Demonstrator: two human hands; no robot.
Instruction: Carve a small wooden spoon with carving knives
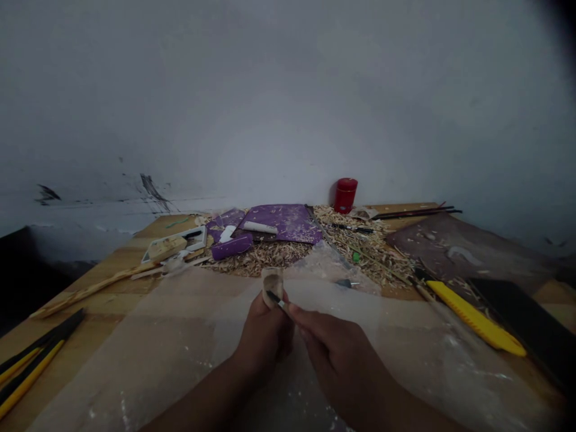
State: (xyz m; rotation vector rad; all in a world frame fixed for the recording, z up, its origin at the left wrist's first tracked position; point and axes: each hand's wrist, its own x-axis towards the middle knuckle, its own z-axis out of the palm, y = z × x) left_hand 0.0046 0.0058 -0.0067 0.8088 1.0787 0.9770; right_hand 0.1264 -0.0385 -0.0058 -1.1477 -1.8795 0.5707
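My left hand [263,330] is closed around a small pale wooden piece [272,276], whose upper end stands out above the fingers and has a darker hollow or patch on its face. My right hand [333,342] pinches a thin tool with a dark tip and a silvery collar [278,300]. That tip lies against or just in front of the wooden piece; I cannot tell whether it is a brush or a blade. Both hands are close together above a clear plastic sheet [180,336], and the fingers hide most of the tool's handle.
Wood shavings [252,261] cover the back of the table around a purple folder [283,222]. A red canister [346,195] stands by the wall. To the right lie a yellow utility knife [472,315] and a dark flat slab [522,324]; yellow-and-black pliers [40,354] lie left.
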